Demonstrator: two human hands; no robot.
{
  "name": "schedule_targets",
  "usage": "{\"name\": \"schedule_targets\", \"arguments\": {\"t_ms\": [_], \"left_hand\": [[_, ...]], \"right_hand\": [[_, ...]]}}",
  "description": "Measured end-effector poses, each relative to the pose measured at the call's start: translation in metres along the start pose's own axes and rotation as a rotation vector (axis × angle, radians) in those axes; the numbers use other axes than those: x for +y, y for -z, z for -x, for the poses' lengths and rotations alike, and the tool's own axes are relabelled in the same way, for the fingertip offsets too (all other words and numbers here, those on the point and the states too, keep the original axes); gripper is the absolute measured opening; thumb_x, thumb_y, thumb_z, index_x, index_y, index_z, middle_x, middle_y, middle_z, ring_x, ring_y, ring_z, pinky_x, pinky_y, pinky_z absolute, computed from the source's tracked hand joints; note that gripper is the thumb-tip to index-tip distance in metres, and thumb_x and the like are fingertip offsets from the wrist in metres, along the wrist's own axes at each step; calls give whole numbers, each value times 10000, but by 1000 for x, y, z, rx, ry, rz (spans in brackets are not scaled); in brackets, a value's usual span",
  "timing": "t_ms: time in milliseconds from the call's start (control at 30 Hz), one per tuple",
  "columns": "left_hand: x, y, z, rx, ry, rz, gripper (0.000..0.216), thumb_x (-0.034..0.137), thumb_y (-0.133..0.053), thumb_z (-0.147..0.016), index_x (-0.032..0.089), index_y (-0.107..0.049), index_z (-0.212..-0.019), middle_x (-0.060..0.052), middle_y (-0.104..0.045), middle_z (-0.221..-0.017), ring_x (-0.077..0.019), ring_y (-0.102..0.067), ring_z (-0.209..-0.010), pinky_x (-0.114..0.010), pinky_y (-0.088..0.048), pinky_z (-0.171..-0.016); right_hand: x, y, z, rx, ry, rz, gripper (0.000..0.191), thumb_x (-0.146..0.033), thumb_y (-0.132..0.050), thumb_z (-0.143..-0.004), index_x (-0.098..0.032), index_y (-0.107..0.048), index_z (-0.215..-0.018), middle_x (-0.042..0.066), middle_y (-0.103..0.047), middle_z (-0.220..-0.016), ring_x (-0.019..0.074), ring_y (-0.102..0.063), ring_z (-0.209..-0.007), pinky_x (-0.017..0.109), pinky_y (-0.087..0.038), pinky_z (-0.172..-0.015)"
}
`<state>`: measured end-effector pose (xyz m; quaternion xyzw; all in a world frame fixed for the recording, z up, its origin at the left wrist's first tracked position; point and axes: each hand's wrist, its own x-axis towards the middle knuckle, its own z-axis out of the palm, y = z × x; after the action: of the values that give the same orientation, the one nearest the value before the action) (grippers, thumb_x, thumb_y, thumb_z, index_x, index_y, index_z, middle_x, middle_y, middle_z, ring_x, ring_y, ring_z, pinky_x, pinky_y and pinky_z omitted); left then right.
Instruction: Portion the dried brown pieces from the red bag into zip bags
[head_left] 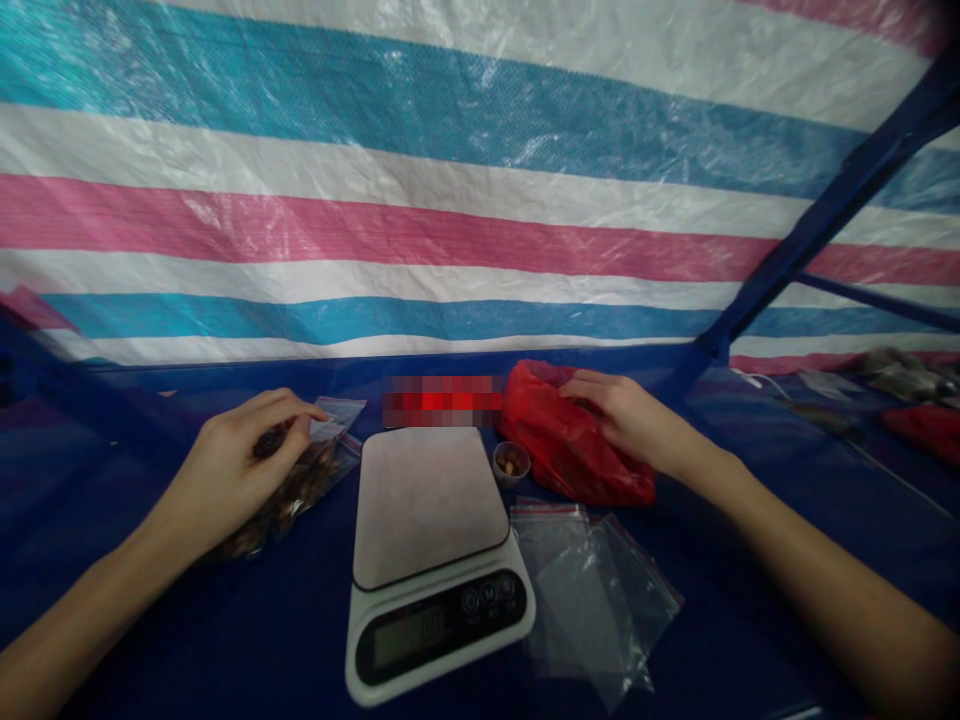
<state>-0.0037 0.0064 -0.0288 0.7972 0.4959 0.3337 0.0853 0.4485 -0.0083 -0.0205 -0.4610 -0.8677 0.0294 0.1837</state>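
On the left, my left hand (244, 465) is closed, its thumb and forefinger together at the top of a clear zip bag (341, 412). Brown pieces (304, 485) fill the bags lying under and beside that hand; their kind is too blurred to tell. My right hand (626, 415) grips the upper edge of a crumpled red plastic bag (551, 440), whose inside is hidden. Between the hands stands a white digital kitchen scale (431, 510) with nothing on its plate. A small clear cup (511, 465) with a few brown pieces sits between scale and red bag.
Flat clear zip bags (585, 590) lie right of the scale on the blue table (300, 640). A blurred-out red item (442, 400) is behind the scale. Blue metal bars (825, 220) and a striped tarp (450, 230) rise behind. Other bags (919, 425) lie far right.
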Motion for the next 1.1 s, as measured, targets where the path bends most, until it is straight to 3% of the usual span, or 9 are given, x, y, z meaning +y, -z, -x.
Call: {"name": "schedule_targets", "arguments": {"t_ms": [200, 367, 500, 600, 967, 1100], "left_hand": [[8, 1, 1, -10, 17, 10, 262, 526, -500, -914, 421, -740, -922, -35, -780, -936, -323, -719, -926, -515, -572, -851], [7, 0, 1, -12, 32, 36, 230, 558, -538, -893, 434, -732, -897, -24, -775, -950, -343, -725, -922, -540, -566, -848], [3, 0, 1, -15, 18, 42, 203, 528, -547, -899, 447, -729, -937, -17, -779, -972, -343, -720, -962, -532, -555, -884], [2, 0, 1, -5, 8, 42, 187, 514, -564, -889, 455, -737, -930, -11, -780, -959, -341, -725, -948, -518, -558, -875], [2, 0, 2, -15, -2, 38, 187, 530, -554, -892, 454, -721, -930, -13, -779, -950, -343, -722, -929, -523, -556, -851], [-1, -2, 1, -3, -15, 34, 196, 516, -559, -887, 443, -738, -922, -10, -786, -961, -335, -729, -918, -503, -571, -841]], "right_hand": [[1, 11, 1, 230, -42, 90, 220, -151, -557, -1028, -168, -776, -1020, 106, -759, -965, 254, -738, -848, 369, -587, -784], [-36, 11, 1, 493, 11, -22, 150, -143, -628, -1030, -184, -767, -1069, 90, -766, -1007, 237, -736, -931, 356, -589, -864], [-69, -1, 0, 437, 165, -195, 152, -121, -657, -1024, -192, -773, -1092, 69, -775, -1046, 199, -739, -965, 309, -594, -895], [-78, -13, -1, 373, 213, -268, 143, -113, -691, -1004, -177, -782, -1094, 70, -780, -1047, 189, -744, -971, 287, -605, -883], [-76, -27, 0, 320, 155, -366, 197, -221, -806, -943, -196, -799, -1139, 59, -798, -1038, 191, -760, -912, 301, -616, -818], [-57, -8, 0, 477, 30, -283, 66, -184, -750, -977, -194, -808, -1007, 46, -813, -979, 196, -759, -891, 308, -586, -837]]}}
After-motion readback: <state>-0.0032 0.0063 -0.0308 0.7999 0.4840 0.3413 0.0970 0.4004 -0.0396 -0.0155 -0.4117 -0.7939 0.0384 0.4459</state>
